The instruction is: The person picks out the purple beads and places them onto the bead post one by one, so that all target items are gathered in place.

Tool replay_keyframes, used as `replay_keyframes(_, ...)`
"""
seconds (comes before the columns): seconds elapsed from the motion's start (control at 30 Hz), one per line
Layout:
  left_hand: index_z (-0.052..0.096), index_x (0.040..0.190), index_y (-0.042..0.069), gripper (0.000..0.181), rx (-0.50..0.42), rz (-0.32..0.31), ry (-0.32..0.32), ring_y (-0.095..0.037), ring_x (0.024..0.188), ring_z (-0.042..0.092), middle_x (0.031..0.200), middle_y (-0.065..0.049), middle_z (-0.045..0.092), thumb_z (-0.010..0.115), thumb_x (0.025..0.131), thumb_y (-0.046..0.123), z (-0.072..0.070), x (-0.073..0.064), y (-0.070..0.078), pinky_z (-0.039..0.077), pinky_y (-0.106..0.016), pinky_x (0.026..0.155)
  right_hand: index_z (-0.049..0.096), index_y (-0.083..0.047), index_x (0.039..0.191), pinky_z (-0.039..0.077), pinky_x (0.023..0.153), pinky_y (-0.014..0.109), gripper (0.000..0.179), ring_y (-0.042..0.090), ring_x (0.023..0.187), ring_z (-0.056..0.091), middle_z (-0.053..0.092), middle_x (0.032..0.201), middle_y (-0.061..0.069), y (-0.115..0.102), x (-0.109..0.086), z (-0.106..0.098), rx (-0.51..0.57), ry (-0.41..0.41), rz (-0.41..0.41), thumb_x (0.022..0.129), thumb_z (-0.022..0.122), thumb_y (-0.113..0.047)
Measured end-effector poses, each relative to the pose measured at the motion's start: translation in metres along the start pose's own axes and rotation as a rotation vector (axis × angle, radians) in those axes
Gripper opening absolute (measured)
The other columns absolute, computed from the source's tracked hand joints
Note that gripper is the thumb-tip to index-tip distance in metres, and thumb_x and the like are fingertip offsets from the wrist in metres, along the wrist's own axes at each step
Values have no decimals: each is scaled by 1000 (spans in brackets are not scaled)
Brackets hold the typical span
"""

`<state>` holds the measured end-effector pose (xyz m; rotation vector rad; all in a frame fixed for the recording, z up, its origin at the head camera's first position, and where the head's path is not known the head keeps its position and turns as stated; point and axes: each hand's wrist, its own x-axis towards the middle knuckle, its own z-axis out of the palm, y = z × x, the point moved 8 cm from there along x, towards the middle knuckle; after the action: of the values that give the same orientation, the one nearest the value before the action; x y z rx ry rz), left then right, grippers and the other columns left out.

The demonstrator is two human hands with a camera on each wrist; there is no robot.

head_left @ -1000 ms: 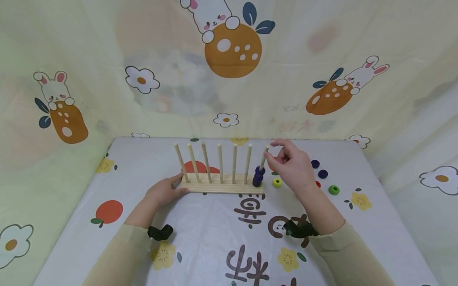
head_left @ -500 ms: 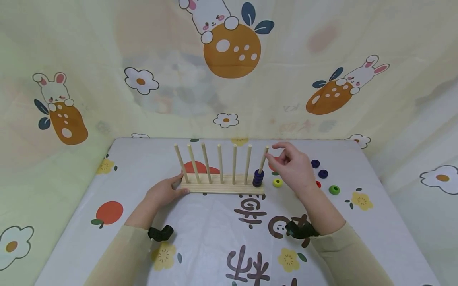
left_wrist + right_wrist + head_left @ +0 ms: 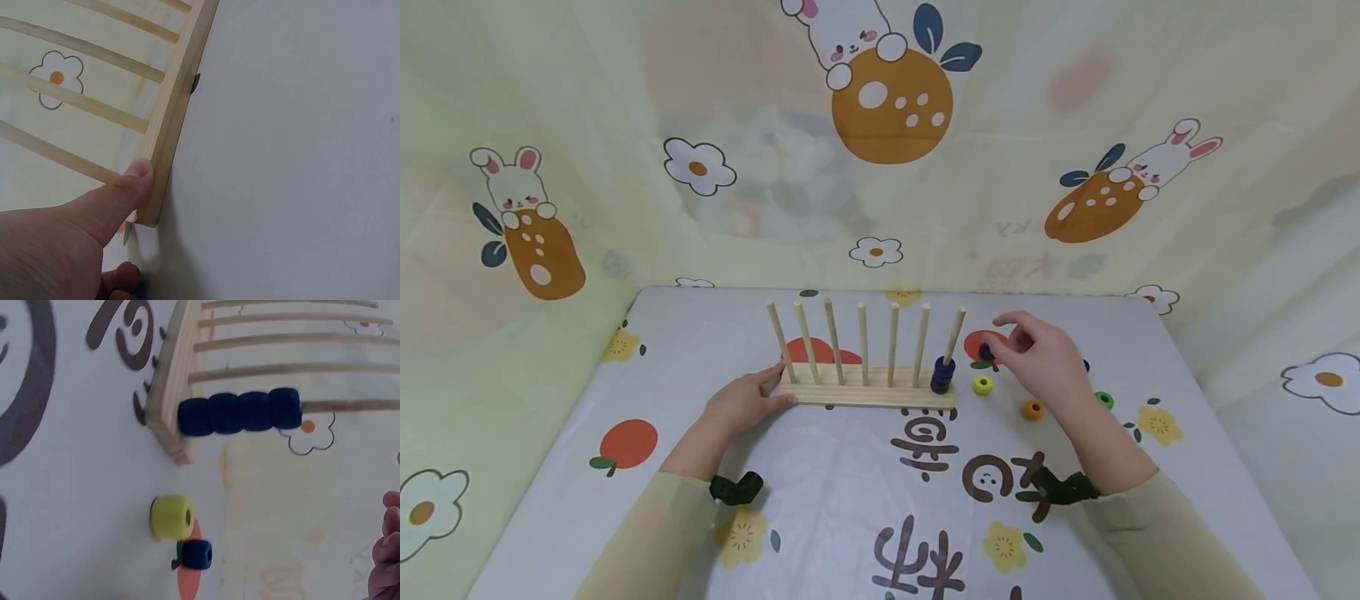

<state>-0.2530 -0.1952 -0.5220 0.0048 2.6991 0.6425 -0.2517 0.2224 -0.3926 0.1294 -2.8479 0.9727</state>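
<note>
Right hand (image 3: 1039,358) withdrawn, thumb and forefinger apart; four round dark-blue beads (image 3: 253,411) settled on pale wooden peg rack (image 3: 865,397). Left hand (image 3: 747,402) grips end.

right hand (image 3: 1041,358) shifted rightward, orange bead (image 3: 1033,410) now showing

Brown Characters Cover the Surface, None Firmly Legible

Large brown characters (image 3: 924,450) are printed on the white surface (image 3: 835,475), but their wording cannot be read with certainty. One is a C-like ring (image 3: 967,477) with a small smiling face inside; the strokes (image 3: 1035,495) beside it are partly hidden by a black wristband (image 3: 1067,488). A lower row (image 3: 943,560) runs off the bottom edge. On the pale backdrop (image 3: 775,267), faint letters (image 3: 1013,227) resembling a reversed "KY" stand above reddish marks (image 3: 1021,267) too blurred to make out.
</note>
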Motion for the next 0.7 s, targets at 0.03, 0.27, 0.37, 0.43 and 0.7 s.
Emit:
replay_keyframes(0.03,30,157,29,80,-4,-1,-2,-43,137,40,149,-23,45,66,90,55,0,0,0,36,-61,106,66,-16,119,42,62,34,32,23,74,49,56,79,4,3,0,-1,-9,-4,0,94,67,-36)
replay_keyframes(0.27,30,157,28,80,-8,14,4,-43,136,41,148,-23,46,66,90,55,-2,-1,0,37,-60,105,65,-13,122,43,63,34,39,24,78,50,58,86,5,26,0,-2,-88,-73,9,95,65,-41)
replay_keyframes(0.37,30,157,28,80,-4,16,8,-42,135,43,147,-22,47,65,90,55,-1,0,0,38,-60,104,64,-12,125,44,64,34,44,24,83,50,59,94,6,36,-1,-4,-125,-104,22,95,64,-44)
replay_keyframes(0.43,31,157,28,80,-6,17,9,-42,135,43,147,-22,47,66,90,55,-1,1,0,38,-60,104,64,-11,126,44,65,34,46,25,85,51,59,99,9,44,-3,-6,-141,-122,32,95,63,-45)
replay_keyframes(0.7,32,156,26,80,-12,18,10,-43,136,41,148,-23,46,67,90,53,-3,-2,1,38,-61,104,61,-8,131,47,61,31,56,29,91,52,60,109,16,78,-8,-15,-197,-177,109,95,61,-51)
